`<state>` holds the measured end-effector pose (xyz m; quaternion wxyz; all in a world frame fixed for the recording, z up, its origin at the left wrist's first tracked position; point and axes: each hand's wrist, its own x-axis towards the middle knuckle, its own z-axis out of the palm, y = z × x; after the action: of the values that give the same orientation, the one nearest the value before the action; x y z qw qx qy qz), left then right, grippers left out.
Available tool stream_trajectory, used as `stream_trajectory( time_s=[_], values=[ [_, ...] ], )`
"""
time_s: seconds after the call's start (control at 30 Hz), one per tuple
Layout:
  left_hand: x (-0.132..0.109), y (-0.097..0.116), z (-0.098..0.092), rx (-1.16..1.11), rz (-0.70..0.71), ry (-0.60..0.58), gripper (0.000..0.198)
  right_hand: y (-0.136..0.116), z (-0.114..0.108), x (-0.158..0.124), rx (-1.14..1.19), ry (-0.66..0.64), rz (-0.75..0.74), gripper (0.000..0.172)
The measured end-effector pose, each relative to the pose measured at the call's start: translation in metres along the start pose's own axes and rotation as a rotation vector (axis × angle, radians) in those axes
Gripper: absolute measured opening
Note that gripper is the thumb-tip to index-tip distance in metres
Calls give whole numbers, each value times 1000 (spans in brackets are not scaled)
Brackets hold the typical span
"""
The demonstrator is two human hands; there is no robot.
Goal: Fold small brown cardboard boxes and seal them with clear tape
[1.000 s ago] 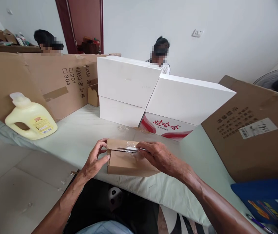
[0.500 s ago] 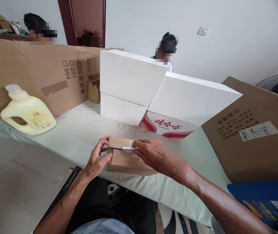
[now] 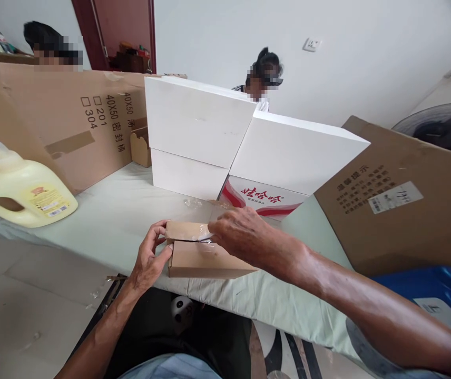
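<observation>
Far to the left of the fingers, a pale yellow plastic jug (image 3: 23, 192) sits on the light green bench (image 3: 123, 221). The left hand (image 3: 150, 258) pinches the left end of a small brown cardboard box (image 3: 202, 260), thumb in front, fingers on top. The box sits at the bench's near edge. The right hand (image 3: 241, 237) covers its top. Its fingers curl down, and I cannot tell if they pinch anything. Big white foam boxes (image 3: 197, 123) stand behind the fingers.
</observation>
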<state>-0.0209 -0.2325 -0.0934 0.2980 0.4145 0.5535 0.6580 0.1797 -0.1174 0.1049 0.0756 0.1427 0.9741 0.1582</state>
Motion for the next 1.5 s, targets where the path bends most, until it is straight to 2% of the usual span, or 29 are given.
stream_trajectory(
  time_s=[0.13, 0.3, 0.5, 0.6, 0.67, 0.77, 0.87, 0.97, 1.0, 1.07, 1.13, 1.2, 1.3, 1.37, 1.43, 1.5],
  values=[
    [-1, 0, 1, -7, -13, 21, 23, 3, -2, -4, -40, -15, -16, 27],
    [-1, -3, 1, -22, -4, 26, 24, 16, 9, -17, -4, 12, -1, 30],
    [-2, -1, 1, -2, 6, 60, 25, 13, 17, -20, 39, 40, 26, 27],
    [-3, -2, -1, 28, 2, 44, 29, 31, 26, -37, 135, 91, 70, 34],
    [-3, -3, -3, 61, 11, 32, 35, 52, 38, -63, 267, 111, 108, 38],
    [-2, -6, -4, 106, 64, 13, 32, 83, 76, -113, 543, 144, 178, 33],
    [0, -4, -5, 151, 115, -17, 31, 89, 146, -157, 683, 340, 499, 41],
    [3, 1, -9, 224, 137, -72, 36, 64, 232, -178, 576, 534, 768, 55],
    [4, 4, -11, 251, 137, -92, 38, 53, 256, -180, 554, 550, 794, 60],
    [6, 9, -14, 294, 124, -132, 42, 34, 291, -181, 534, 571, 817, 62],
    [7, 14, -17, 323, 102, -161, 44, 23, 307, -179, 541, 584, 808, 60],
    [8, 18, -20, 344, 79, -181, 46, 20, 307, -175, 552, 607, 796, 54],
    [11, 22, -24, 378, 59, -213, 51, 20, 281, -159, 591, 711, 787, 40],
    [14, 24, -27, 407, 55, -241, 55, 15, 246, -141, 616, 842, 733, 28],
    [16, 29, -29, 446, 47, -260, 57, 5, 204, -119, 589, 938, 571, 20],
    [18, 35, -30, 493, 36, -265, 57, -9, 164, -96, 552, 943, 378, 20]
  ],
)
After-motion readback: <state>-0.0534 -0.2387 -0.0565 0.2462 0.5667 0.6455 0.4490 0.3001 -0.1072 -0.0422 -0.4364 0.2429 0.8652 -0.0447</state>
